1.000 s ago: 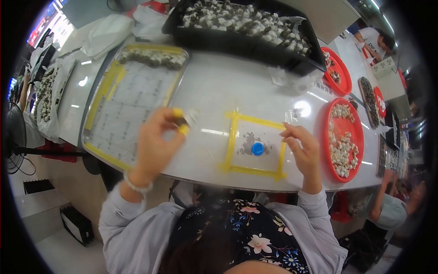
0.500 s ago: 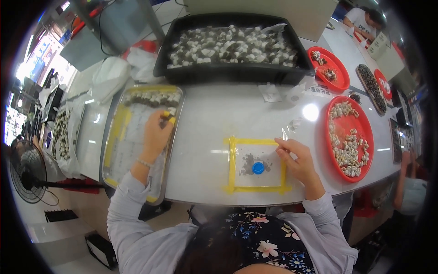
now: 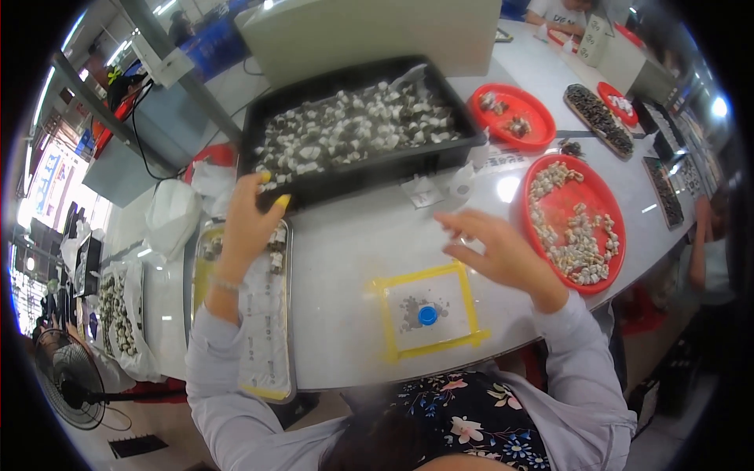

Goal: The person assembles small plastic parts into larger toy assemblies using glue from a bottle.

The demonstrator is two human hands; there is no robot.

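My left hand [image 3: 245,224] is at the near left corner of a large black tub [image 3: 369,174]. Its yellow-covered thumb and finger are apart at the rim, and nothing shows between them. The tub is full of small white and dark grey pieces [image 3: 353,125]. Below that wrist lies a metal tray [image 3: 287,330] with similar pieces near its far end. My right hand [image 3: 503,255] hovers over the white table, fingers spread, between a red plate and a yellow-taped square [image 3: 408,339]. A round blue cap [image 3: 427,315] sits inside the square among grey smudges.
The red plate [image 3: 556,228] on the right holds cream-coloured pieces. Behind it stands another red plate [image 3: 534,141] with small heaps. White plastic bags [image 3: 169,216] lie left of the tub. A black fan [image 3: 71,377] stands at the far left. Another person [image 3: 561,12] sits at the back right.
My left hand has left the row of pieces on the metal tray and moved away from me to the tub's corner. My right hand has lifted off the taped square's edge. The view has shifted.
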